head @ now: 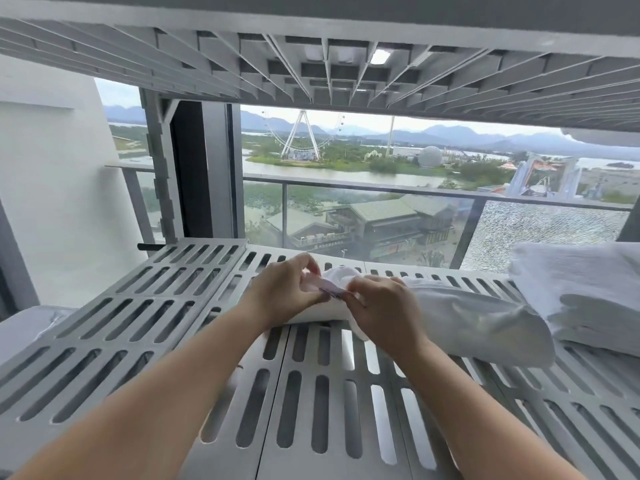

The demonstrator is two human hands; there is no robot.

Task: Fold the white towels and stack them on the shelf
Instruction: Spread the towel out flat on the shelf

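Note:
A rolled white towel [467, 317] lies across the grey slotted shelf [145, 323], its left end under my hands. My left hand [287, 289] pinches the towel's left end, fingers curled around a small label there. From the right, my right hand [384, 306] pinches the same end of the towel. A stack of folded white towels [581, 296] sits on the shelf at the right edge, just beside the rolled one.
Another slotted shelf [311, 57] hangs close overhead. Behind the shelf stand a window and a glass balcony railing [381, 192]. A white wall [52, 185] is at the left, and a pale cloth [27, 323] lies low at the left edge.

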